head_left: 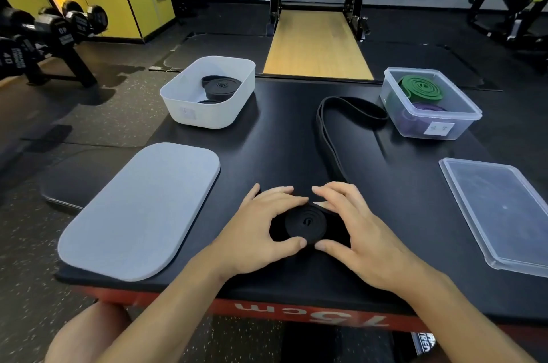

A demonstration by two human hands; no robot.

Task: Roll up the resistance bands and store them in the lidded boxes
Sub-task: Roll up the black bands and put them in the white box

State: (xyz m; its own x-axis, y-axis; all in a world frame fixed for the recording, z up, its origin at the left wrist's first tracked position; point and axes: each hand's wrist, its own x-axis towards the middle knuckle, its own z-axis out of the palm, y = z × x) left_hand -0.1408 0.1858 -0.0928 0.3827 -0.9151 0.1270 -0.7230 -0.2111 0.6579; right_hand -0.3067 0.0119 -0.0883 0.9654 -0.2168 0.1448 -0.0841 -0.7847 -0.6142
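Head view:
- Your left hand (261,226) and right hand (353,229) sit at lower centre of the frame, both curled round the rolled part of the black band (307,223). The thumbs pinch its near edge and the fingers wrap its far edge.
- Your fingers cover the far rim of that roll. The spot where the loose length leaves it is hidden behind your right fingers.
- The unrolled rest of the band runs as a long loop toward upper right and ends just beside the clear box (394,107). You cannot tell whether it touches the box.
- The band lies on the black padded platform (281,140), whose near edge is red with upside-down print reading "75cm".
- In the clear box, a green band (421,88) lies coiled on top of a purple band (428,109), which shows only dimly through the wall. The label on the box is unreadable.
- The clear lid (504,214) lies flat at right, cut off by the frame edge.
- The white box (207,116) at upper left centre holds rolled black bands (221,86). One is mostly hidden behind the near wall.
- The grey lid (139,208) lies flat at left, overhanging the platform's left edge.
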